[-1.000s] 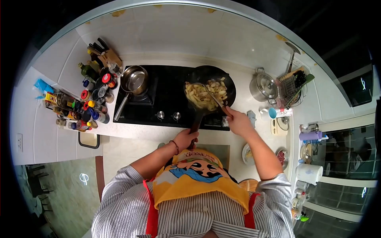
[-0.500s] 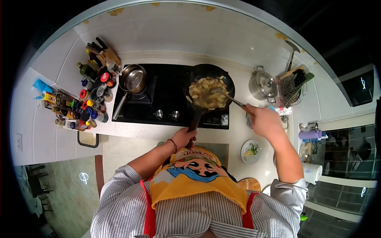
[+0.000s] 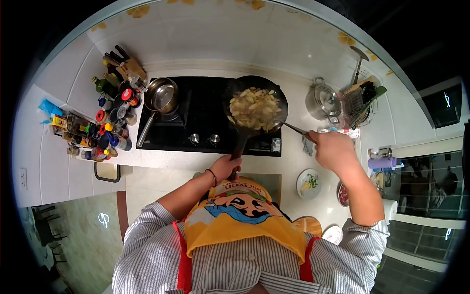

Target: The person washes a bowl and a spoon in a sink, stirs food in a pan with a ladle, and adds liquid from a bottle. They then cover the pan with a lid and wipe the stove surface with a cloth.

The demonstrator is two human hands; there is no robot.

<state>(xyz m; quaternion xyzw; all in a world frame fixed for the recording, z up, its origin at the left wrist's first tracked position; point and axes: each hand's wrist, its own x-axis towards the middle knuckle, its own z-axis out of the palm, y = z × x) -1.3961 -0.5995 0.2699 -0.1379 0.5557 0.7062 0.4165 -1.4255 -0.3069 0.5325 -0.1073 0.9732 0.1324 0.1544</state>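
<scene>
My left hand is closed around the handle of a black wok on the right side of the cooktop. Pale sliced food with some browned pieces fills the middle of the wok. In my right hand is the wooden end of a metal spatula, gripped with the fingers wrapped round it. The spatula's head reaches the right front edge of the wok; its exact contact with the food is hard to make out.
A small steel saucepan sits on the left burner of the black cooktop. Bottles and jars crowd the left counter. To the right stand a lidded steel pot and a plate with chopped green and pale bits.
The spatula has moved from the middle of the food to the wok's right front edge. My right hand has shifted slightly right, and the slices lie differently.
</scene>
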